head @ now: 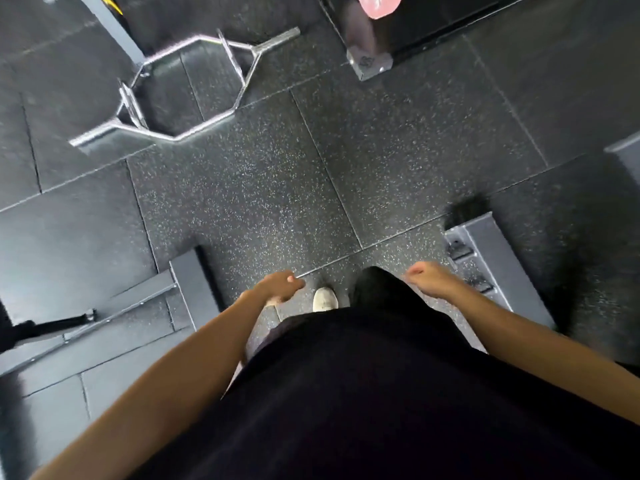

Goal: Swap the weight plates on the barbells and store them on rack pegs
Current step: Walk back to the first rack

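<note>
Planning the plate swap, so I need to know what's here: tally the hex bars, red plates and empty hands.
Hex bar: 1
Red plate, cropped at the top edge: 1
Empty hands, left hand and right hand: 2
Total: 4

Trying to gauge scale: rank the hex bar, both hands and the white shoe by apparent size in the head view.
1. hex bar: largest by far.
2. left hand and right hand: look alike, unranked.
3. white shoe: smallest, but partly hidden and farther from the camera.
</note>
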Action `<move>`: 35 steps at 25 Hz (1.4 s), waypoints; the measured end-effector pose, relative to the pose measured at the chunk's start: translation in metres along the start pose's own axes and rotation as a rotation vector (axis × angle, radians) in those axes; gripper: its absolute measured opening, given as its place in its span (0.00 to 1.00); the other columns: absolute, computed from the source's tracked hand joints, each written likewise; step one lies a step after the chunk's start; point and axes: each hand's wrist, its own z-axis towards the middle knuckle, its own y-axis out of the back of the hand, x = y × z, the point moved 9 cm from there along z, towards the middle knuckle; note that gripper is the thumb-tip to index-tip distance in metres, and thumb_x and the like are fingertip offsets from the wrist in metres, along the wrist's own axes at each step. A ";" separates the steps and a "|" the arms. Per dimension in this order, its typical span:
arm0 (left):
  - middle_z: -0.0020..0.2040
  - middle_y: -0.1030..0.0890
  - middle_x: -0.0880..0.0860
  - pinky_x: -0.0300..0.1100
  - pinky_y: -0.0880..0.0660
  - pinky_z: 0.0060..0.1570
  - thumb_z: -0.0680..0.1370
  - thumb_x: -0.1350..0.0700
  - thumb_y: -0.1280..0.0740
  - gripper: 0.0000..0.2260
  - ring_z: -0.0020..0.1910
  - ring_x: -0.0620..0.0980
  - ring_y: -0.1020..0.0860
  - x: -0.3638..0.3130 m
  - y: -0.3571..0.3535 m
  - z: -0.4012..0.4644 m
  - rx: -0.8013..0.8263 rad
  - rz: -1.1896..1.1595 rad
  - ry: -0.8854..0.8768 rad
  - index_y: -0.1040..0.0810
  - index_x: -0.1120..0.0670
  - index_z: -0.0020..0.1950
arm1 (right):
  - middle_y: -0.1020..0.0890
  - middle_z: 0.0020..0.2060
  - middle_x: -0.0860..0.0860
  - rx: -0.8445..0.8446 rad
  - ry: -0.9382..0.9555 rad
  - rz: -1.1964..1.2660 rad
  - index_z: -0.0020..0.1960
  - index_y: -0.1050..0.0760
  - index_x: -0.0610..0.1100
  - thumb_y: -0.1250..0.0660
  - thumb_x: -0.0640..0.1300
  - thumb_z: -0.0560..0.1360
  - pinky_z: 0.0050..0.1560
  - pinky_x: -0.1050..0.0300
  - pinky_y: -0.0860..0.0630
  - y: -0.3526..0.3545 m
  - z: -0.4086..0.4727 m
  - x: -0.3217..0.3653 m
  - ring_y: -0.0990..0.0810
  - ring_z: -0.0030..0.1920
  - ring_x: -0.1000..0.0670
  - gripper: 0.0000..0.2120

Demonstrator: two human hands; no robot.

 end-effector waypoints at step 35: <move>0.52 0.25 0.53 0.44 0.31 0.51 0.80 0.43 0.41 0.14 0.52 0.53 0.25 -1.062 0.373 0.513 0.209 0.814 -0.417 0.27 0.53 0.53 | 0.21 0.61 0.45 -0.289 -0.485 0.726 0.63 0.24 0.43 0.36 0.48 0.77 0.58 0.54 0.29 0.827 0.430 -0.158 0.23 0.61 0.43 0.17</move>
